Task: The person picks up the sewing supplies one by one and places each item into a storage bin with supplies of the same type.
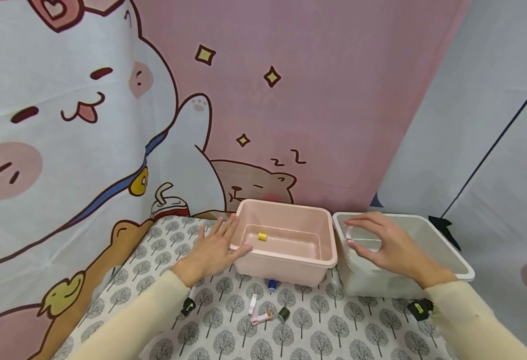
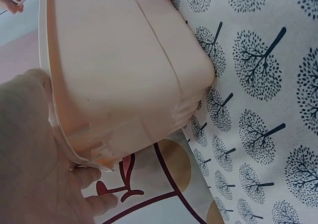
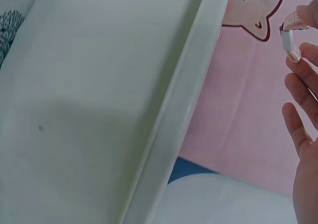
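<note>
My left hand (image 1: 214, 250) lies with spread, straight fingers on the left end of the pink plastic bin (image 1: 286, 265), touching its rim. In the left wrist view, the palm and fingers are against that rim. Inside the bin sits a yellow thread spool (image 1: 262, 236). My right hand (image 1: 389, 247) is over the left side of the pale grey-white bin (image 1: 407, 287). Its thumb and forefinger pinch a small folded strip (image 3: 288, 35), pink-patterned at both ends with a white band in the middle. The other fingers stay loosely bent.
On the tree-print cloth (image 1: 227, 340) in front of the pink bin are a blue spool (image 1: 272, 285), a dark green spool (image 1: 283, 314), a white strip (image 1: 252, 304) and a pink-and-white strip (image 1: 261, 318). A cartoon-printed curtain (image 1: 326, 100) hangs behind the bins.
</note>
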{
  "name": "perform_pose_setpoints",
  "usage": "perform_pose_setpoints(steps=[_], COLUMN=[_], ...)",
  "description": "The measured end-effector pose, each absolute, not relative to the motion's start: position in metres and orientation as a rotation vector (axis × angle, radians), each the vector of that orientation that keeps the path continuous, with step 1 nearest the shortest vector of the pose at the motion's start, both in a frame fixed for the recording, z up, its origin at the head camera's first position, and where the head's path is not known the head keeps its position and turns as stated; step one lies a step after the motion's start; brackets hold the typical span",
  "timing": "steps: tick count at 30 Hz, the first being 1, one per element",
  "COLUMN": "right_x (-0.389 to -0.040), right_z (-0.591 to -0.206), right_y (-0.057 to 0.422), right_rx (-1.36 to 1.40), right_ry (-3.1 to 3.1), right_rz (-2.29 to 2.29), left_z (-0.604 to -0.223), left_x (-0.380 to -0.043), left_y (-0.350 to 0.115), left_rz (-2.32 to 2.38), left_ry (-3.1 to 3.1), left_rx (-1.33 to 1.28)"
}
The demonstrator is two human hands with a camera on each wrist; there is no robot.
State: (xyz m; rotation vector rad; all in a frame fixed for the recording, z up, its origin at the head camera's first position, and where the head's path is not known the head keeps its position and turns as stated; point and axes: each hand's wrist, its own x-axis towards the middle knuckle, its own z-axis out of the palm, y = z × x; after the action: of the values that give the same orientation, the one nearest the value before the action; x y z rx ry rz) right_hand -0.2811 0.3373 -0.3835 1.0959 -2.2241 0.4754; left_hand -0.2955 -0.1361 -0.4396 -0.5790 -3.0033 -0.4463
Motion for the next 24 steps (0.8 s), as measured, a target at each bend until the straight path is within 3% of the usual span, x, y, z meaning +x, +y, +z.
perform_pose_setpoints(steps=[24], right_x=[-0.303], right_z=[-0.380], right_y=[0.381], right_rx=[0.772], right_ry=[-2.406], right_rz=[0.438], left_z=[-0.439], left_x=[-0.295], left_y=[-0.136], left_rz=[-0.435], left_ry=[-3.009], left_rx=[-0.566])
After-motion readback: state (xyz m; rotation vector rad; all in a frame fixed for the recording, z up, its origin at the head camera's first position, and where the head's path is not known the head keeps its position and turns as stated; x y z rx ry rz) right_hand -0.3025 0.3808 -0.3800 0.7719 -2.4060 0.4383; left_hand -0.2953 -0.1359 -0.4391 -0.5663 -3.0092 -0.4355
